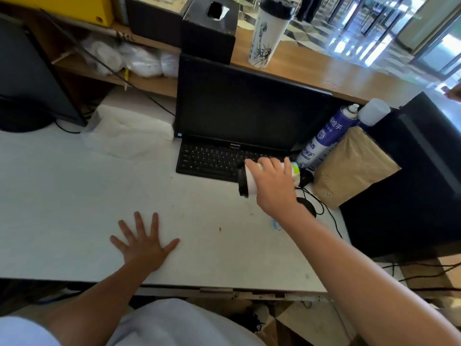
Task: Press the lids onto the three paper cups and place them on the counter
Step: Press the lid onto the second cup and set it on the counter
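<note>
Paper cup point(251, 183) is in my right hand point(274, 186), a little right of the middle of my view, at about 3 o'clock. The fingers and thumb wrap round its white side. The cup is tipped on its side in the air. Its black lid point(241, 182) is on and points toward 9 o'clock. The cup hangs over the near right corner of the black keyboard point(209, 158). I see a bit of green and yellow print near the cup's bottom, but I cannot read it.

My left hand point(144, 245) lies flat on the white desk point(74, 208) at about 7 o'clock. Its fingers are spread wide and it holds nothing.

At 12 o'clock from the cup stands a dark monitor point(244, 106) with the word PHILIPS on its bottom edge. At 2 o'clock from the cup leans a blue and white spray can point(324, 138) with Chinese writing. A brown paper bag point(349, 168) sits just beside it.

Up on the wooden counter point(324, 71), at 12 o'clock, stands a tall white cup point(270, 33) with a dark lid and a black drawing on its side. A black tissue box point(209, 31) sits at its 9 o'clock.
</note>
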